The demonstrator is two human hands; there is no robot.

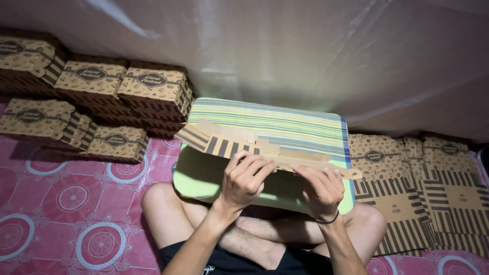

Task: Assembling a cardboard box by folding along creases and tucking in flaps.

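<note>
Cardboard box blank [265,147] edge-on, underside hidden

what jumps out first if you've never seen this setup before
Both hands, the left hand and right hand, grip a flat brown striped cardboard blank over a striped green lap table at centre. Folded boxes are stacked at upper left on the pink patterned mat; flat blanks lie at right.

Dim warm light, glare on plastic sheet, soft focus throughout.
</note>
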